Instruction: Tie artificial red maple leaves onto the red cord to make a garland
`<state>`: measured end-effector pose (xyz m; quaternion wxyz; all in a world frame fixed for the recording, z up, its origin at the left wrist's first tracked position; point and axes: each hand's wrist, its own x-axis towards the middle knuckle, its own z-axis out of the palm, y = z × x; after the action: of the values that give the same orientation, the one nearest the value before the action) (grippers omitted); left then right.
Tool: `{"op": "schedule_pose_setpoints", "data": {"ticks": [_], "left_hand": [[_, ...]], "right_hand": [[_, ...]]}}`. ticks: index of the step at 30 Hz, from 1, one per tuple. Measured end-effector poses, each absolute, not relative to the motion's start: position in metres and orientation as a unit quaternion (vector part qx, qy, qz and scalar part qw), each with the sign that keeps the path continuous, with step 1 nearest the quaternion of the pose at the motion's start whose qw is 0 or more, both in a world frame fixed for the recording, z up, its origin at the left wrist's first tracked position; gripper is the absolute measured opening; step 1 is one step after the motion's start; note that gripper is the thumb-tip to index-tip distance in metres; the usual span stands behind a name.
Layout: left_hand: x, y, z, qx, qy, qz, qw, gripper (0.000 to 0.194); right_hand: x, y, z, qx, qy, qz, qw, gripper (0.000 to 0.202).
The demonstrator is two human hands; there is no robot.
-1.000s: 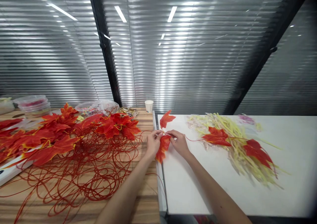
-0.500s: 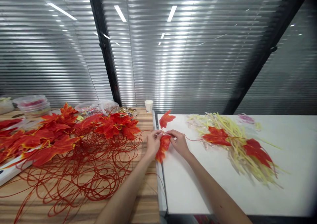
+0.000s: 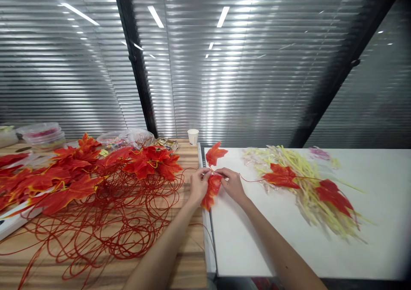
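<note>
My left hand and my right hand meet over the seam between two tables, fingers pinched close together. Between them is the yellow stem end of artificial maple leaves. One red-orange leaf hangs below the fingertips, and another maple leaf points away above them. A thin red cord runs from my right fingers to a maple leaf and on to a further leaf at right. Exactly how the cord and stem lie between the fingertips is too small to make out.
A loose tangle of red cord covers much of the wooden table, with piled maple leaves behind it. Yellow strips lie on the white table. A paper cup and plastic tubs stand at the back.
Both hands keep their pinch at the same spot. The upper leaf between them has tilted very slightly to the left; all else looks the same.
</note>
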<state>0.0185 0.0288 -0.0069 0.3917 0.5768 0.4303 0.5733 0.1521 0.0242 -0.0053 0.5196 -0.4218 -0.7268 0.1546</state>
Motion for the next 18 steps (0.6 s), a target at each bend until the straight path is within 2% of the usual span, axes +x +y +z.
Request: {"op": "schedule_pose_setpoints", "data": {"ticks": [18], "left_hand": [[0.0187, 0.0292, -0.008, 0.585, 0.435, 0.57, 0.379, 0.013]], "right_hand": [[0.1529, 0.0256, -0.0076, -0.421, -0.723, 0.169, 0.521, 0.032]]}}
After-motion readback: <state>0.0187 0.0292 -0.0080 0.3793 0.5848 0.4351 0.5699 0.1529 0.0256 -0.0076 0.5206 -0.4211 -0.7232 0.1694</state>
